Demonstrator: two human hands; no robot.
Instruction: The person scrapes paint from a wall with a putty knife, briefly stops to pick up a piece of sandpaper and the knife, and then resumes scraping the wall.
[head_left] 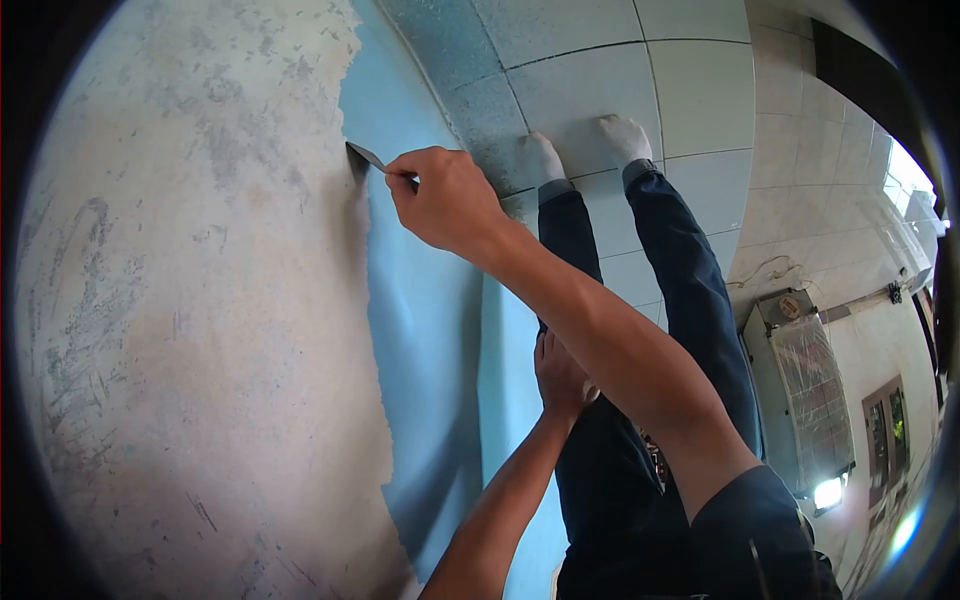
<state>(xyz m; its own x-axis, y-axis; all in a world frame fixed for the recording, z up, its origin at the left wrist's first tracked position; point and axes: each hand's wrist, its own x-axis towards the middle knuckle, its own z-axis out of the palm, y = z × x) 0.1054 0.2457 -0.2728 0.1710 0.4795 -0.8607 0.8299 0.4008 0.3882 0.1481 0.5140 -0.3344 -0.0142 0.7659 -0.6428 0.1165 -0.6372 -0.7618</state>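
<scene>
Against the wall, where the light-blue paint layer [425, 330] meets the bare, mottled grey-beige plaster [200, 300], the right hand [445, 200] is closed around the handle of a thin grey metal scraper blade [366, 155] — fingers curled, blade tip touching the ragged paint edge. The left hand [560, 375] lies lower down, flat with fingers together, between the blue surface and the person's dark navy trouser leg [590, 300]. Two white-socked feet [585, 150] stand on the pale square floor tiles [700, 90]. A plastic-wrapped appliance [805, 390] stands well apart — off to the right.
</scene>
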